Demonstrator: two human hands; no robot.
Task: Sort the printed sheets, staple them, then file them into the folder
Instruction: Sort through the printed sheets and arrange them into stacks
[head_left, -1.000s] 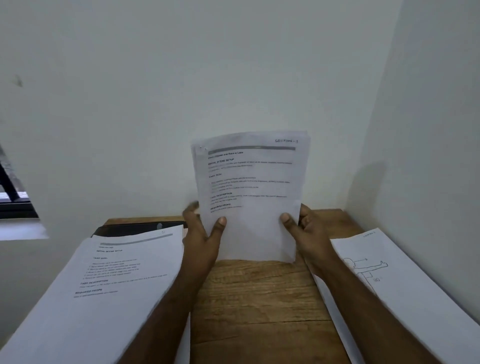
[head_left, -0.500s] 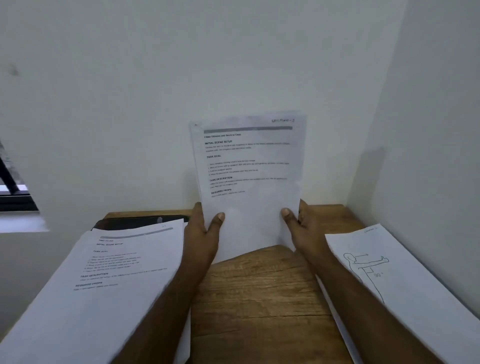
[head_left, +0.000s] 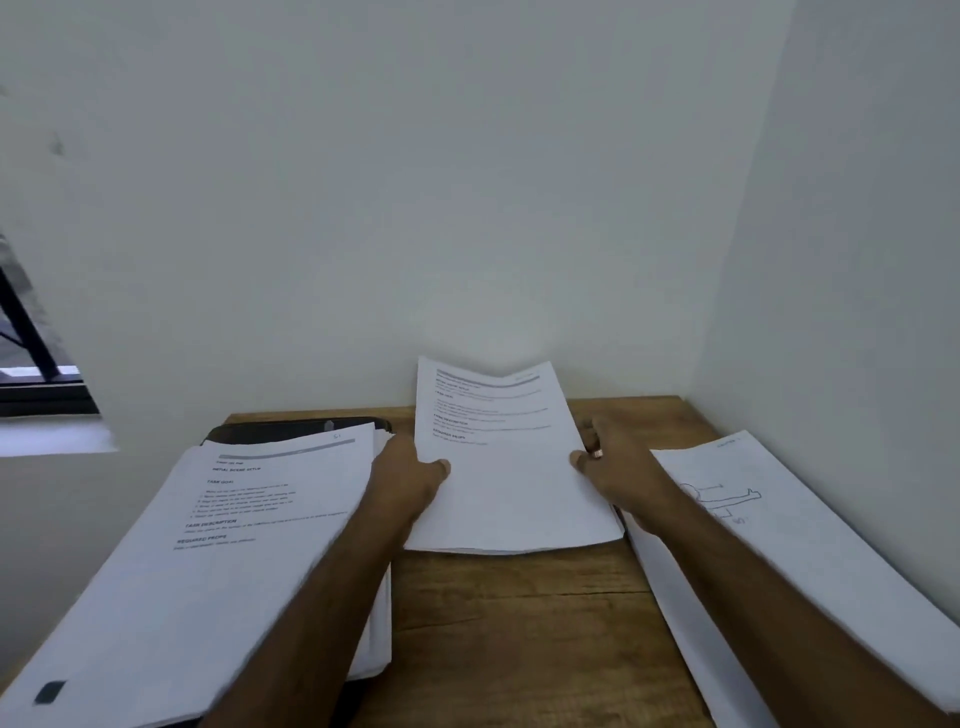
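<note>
Both hands hold a thin white bundle of printed sheets (head_left: 511, 467) over the middle of the brown wooden table (head_left: 519, 623), its top edge bent against the pale wall (head_left: 467, 208). The left hand (head_left: 410, 478) pinches the left edge with the thumb on top, and the right hand (head_left: 618, 467) pinches the right edge in the same way — the other fingers are hidden under the paper. On the left lies a thick white stack of printed pages (head_left: 208, 545) over a black flat folder (head_left: 291, 430). On the right lies a white sheet with a line drawing (head_left: 769, 525), near the side wall.
</note>
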